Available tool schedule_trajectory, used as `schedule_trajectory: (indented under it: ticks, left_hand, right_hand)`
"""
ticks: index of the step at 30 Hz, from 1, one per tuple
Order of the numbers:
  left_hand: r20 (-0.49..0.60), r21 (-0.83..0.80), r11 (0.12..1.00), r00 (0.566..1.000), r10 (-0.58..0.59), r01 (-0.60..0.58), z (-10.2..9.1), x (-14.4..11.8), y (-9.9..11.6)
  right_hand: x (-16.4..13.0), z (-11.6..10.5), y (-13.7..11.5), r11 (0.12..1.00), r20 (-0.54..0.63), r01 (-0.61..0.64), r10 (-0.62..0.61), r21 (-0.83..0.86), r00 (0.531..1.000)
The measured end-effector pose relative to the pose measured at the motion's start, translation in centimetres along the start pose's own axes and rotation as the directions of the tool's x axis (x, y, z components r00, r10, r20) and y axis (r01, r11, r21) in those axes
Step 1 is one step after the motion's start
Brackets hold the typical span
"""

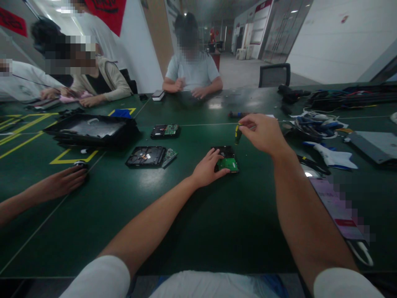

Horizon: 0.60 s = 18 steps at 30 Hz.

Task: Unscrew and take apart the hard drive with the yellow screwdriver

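1. Your left hand (pixel 207 167) lies flat, fingers spread, on a small black hard drive (pixel 226 159) with a glossy green circuit board on its near half; the drive sits mid-bench, well in from every edge
2. Your right hand (pixel 263 133) hovers just beyond the drive, fingertips pinching a slim black-and-yellow screwdriver (pixel 237 134) held nearly upright
3. The bench (pixel 198 231) is matt dark green and smooth, with bare room between the drive and the near edge
4. Left of the drive, two more rectangular drives (pixel 147 157) (pixel 165 130) and a black tray (pixel 93 130) lie apart
5. Toward the right edge sit tangled cables (pixel 313 124) and a white-and-blue tool (pixel 331 156)
6. Another person's hand (pixel 63 182) rests near the left edge
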<state>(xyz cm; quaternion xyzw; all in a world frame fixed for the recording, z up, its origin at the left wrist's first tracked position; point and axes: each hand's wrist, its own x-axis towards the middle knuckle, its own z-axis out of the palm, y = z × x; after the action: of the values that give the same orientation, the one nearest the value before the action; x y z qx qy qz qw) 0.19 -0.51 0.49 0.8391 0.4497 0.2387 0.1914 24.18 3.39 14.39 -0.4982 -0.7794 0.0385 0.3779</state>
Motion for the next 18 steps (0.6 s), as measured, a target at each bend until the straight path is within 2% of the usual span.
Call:
schedule_trajectory:
  ticks: [5,11,18]
  left_hand:
    - [0.005,-0.002,1.000,1.000,-0.008,0.008,-0.06,-0.02,0.11]
    - [0.011,-0.011,1.000,1.000,-0.005,0.005,-0.11,-0.01,0.17]
    - [0.011,0.003,1.000,1.000,-0.008,0.008,0.01,0.01,-0.01]
  right_hand:
    - [-0.06,0.18,0.15,1.000,-0.039,-0.027,0.027,0.002,0.999]
    - [0.12,0.04,0.11,0.999,-0.002,0.028,-0.028,-0.020,1.000]
    - [0.01,0.29,0.55,0.997,-0.025,-0.029,0.031,0.070,0.999]
